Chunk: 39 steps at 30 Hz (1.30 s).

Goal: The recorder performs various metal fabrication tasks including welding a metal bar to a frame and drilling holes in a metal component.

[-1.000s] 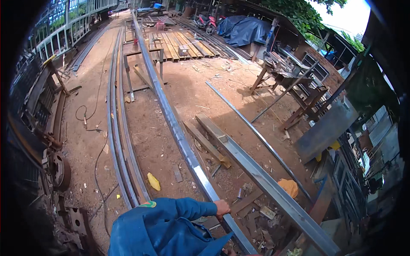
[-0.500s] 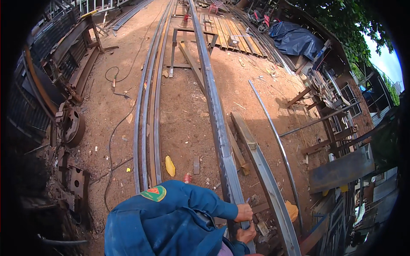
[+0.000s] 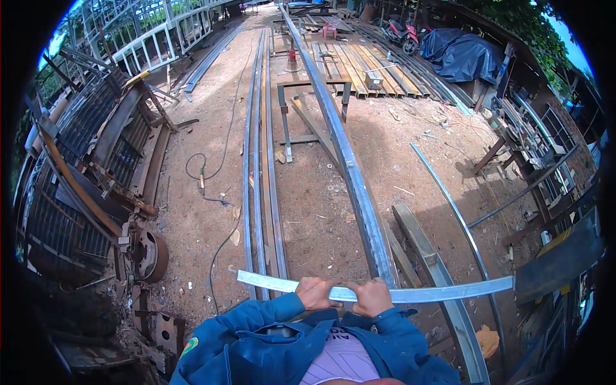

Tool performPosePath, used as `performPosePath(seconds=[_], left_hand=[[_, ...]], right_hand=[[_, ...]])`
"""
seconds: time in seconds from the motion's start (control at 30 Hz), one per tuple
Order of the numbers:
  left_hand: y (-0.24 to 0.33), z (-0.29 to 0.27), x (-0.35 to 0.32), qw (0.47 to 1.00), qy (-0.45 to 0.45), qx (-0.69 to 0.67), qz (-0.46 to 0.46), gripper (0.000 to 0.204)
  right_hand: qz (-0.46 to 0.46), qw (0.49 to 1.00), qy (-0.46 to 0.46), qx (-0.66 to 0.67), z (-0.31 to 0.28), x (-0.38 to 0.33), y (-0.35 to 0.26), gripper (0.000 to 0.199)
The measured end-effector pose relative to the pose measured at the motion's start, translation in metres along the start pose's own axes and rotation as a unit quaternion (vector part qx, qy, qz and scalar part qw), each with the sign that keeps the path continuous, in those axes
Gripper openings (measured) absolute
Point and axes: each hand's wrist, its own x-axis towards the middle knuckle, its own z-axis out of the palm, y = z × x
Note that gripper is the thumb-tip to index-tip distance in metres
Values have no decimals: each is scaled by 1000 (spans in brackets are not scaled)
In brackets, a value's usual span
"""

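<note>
A silvery metal bar point(image 3: 443, 292) lies crosswise in front of my chest, its left tip over the rails on the ground and its right tip out to the far right. My left hand point(image 3: 314, 292) is closed around it left of the middle. Close beside that, my right hand point(image 3: 372, 298) grips the same bar, thumbs almost meeting. Beyond my hands a long steel beam point(image 3: 346, 151) runs away from me; the bar hides its near end. Whether the bar touches the beam I cannot tell.
A metal trestle point(image 3: 282, 119) stands under the beam. Several long steel rails point(image 3: 262, 167) lie on the dirt to its left. At right are a steel channel point(image 3: 452, 301) and a thin metal strip point(image 3: 449, 196). A black cable point(image 3: 215, 263) snakes along the left.
Both hands have come left and up from the beam's near end and hold the silvery bar crosswise. My body has straightened from its lean, and the view has tilted upward.
</note>
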Motion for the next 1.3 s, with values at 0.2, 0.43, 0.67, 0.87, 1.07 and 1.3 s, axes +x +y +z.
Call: performPosePath(seconds=[0.2, 0.43, 0.67, 0.87, 1.07, 1.3], left_hand=[[-86, -53, -44, 945, 204, -91, -238, 62], [-294, -50, 27, 821, 352, -216, -395, 49], [-451, -15, 56, 585, 224, -277, -728, 55], [-543, -91, 64, 547, 210, -300, -753, 51], [-617, -171, 137, 512, 206, -336, -763, 47], [-693, -311, 181, 485, 198, -323, -788, 43]], right_hand=[[-377, 921, -89, 33, -5, 220, -51, 22], [-482, 865, 56, 124, 58, 420, -89, 25], [-214, 936, -166, 223, 73, 579, 103, 30], [145, 956, -55, 248, 36, 638, 248, 27], [139, 953, -63, 261, 26, 842, 258, 26], [36, 975, 8, 218, -13, 1152, 238, 25]])
